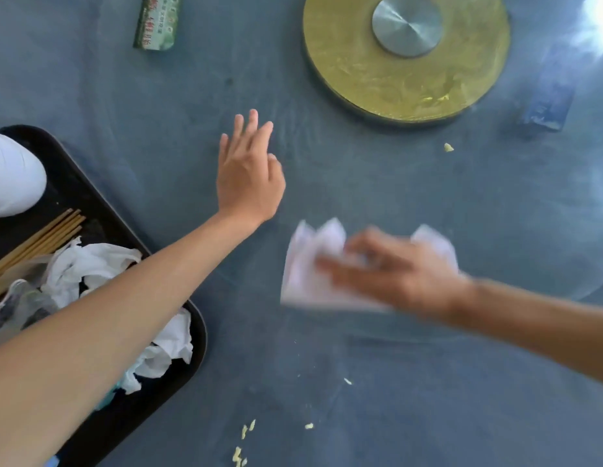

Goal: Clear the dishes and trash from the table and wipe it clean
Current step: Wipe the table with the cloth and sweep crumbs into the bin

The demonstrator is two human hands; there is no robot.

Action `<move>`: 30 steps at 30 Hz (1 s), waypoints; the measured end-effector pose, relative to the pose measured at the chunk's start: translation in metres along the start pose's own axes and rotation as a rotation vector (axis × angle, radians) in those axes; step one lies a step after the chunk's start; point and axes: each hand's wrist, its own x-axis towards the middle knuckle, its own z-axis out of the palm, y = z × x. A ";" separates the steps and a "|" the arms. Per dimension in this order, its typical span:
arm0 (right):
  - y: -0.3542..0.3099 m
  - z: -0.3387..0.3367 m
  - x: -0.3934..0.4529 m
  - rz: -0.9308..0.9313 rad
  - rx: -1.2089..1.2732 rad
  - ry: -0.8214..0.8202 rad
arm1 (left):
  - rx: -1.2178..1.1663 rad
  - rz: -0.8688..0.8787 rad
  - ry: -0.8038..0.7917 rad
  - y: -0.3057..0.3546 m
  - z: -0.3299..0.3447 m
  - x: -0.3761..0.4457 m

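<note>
While the left hand (248, 171) lies flat and empty with its fingers spread over the blue-grey table (428, 203), the right hand (391, 269) presses down on a pale cloth (305, 264) at centre right; that hand is blurred, so I cannot tell whether its fingers curl around the cloth or only lie on top of it; the cloth is flat on the table, its far edge standing up in points beside the fingers.

At the near left a black tray (192, 332) sits on the table, the left forearm passing over it; in it lie crumpled white napkins (91, 264), a bundle of chopsticks (40, 241) towards the far left, some clear plastic at the left edge, and a white dish (10, 176) at its far corner, cut off by the frame.

Far and to the right a gold disc (377, 82) rests on the table with a round metal hub (406, 25) at its middle; a green packet (157, 21) lies at the far left, and a blue packet (549, 96) at the far right, beside glare.

Yellowish crumbs (243, 433) are scattered at the near edge, with one more (448, 147) near the disc; faint smear marks streak the table around the left hand.
</note>
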 end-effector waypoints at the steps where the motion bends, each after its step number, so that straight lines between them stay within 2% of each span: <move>1: 0.031 -0.008 0.016 0.069 -0.271 0.062 | -0.001 0.008 -0.052 0.014 0.005 -0.004; 2: 0.068 -0.007 0.029 0.143 -0.353 0.053 | -0.003 0.016 -0.093 0.029 0.011 -0.009; 3: 0.112 -0.005 0.039 0.188 -0.313 0.159 | 0.008 0.017 -0.111 0.042 0.020 -0.014; 4: 0.150 -0.001 0.044 0.333 -0.202 0.259 | 0.037 0.006 -0.106 0.051 0.028 -0.019; 6: 0.210 0.019 0.047 0.579 -0.024 0.308 | 0.139 -0.014 -0.032 0.057 0.044 -0.026; 8: 0.238 0.037 0.047 0.781 0.094 0.272 | 0.226 -0.001 0.019 0.052 0.052 -0.028; 11: 0.224 0.046 0.050 0.905 0.152 0.206 | 0.251 0.016 0.013 0.047 0.053 -0.024; 14: 0.178 0.038 0.043 0.752 0.268 0.176 | 0.265 0.051 0.011 0.043 0.052 -0.019; 17: 0.097 0.033 0.017 0.623 0.407 0.081 | 0.274 0.071 -0.021 0.033 0.044 -0.010; 20: -0.007 0.041 -0.012 0.283 0.560 0.130 | 0.274 0.110 -0.053 0.025 0.034 -0.002; 23: -0.081 0.039 -0.033 0.063 0.605 0.180 | 0.270 0.141 -0.090 0.016 0.023 0.009; 25: -0.081 0.027 -0.038 0.096 0.665 0.213 | 0.283 0.135 -0.108 0.013 0.015 0.015; 27: -0.039 0.007 -0.028 0.272 0.660 0.313 | 0.252 0.079 -0.091 0.020 0.013 0.010; 30: 0.062 -0.020 0.004 0.569 0.408 0.376 | 0.130 -0.057 -0.069 0.047 0.026 -0.024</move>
